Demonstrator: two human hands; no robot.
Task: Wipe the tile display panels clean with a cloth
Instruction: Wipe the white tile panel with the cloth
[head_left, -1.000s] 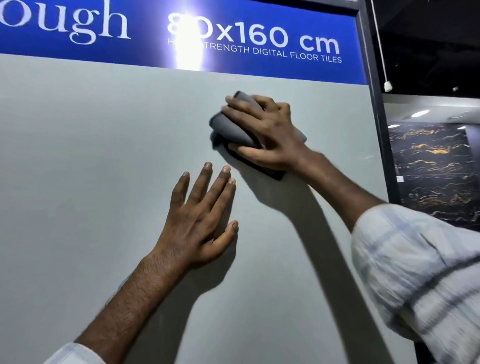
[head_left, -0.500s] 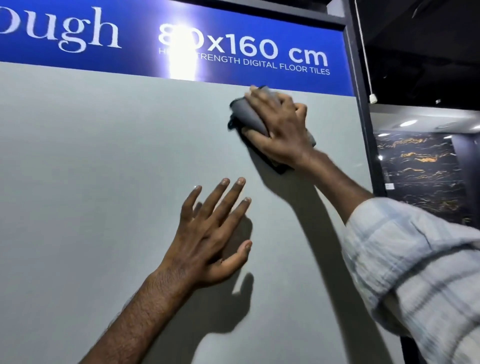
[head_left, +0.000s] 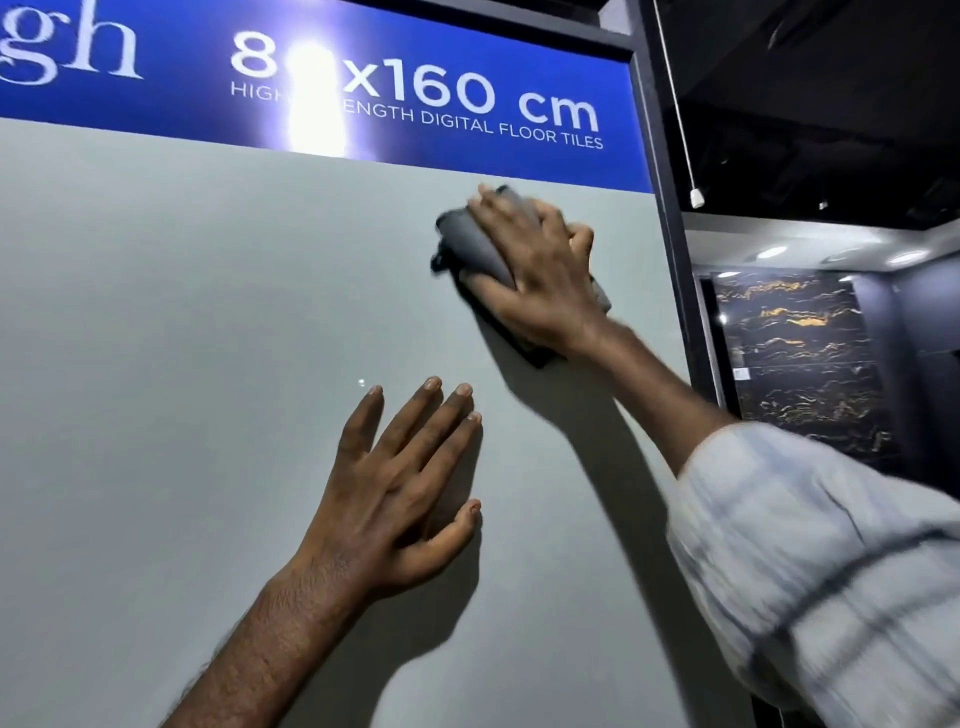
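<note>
A large pale grey tile panel (head_left: 182, 364) stands upright and fills most of the head view. My right hand (head_left: 540, 275) holds a folded grey cloth (head_left: 470, 241) and presses it against the panel near its top right corner, just under the blue header. Its fingers curl over the cloth, and most of the cloth is hidden beneath the palm. My left hand (head_left: 400, 493) lies flat on the panel lower down, fingers straight and spread, holding nothing.
A blue header strip (head_left: 415, 104) with white lettering runs along the panel's top. A dark frame post (head_left: 670, 234) borders the panel on the right. Beyond it stands a black marble-look tile panel (head_left: 800, 364), and a white cord (head_left: 680, 124) hangs from above.
My right hand has slid the cloth up and to the right, from mid-panel to just below the blue strip near the frame post. My left hand has stayed flat on the panel.
</note>
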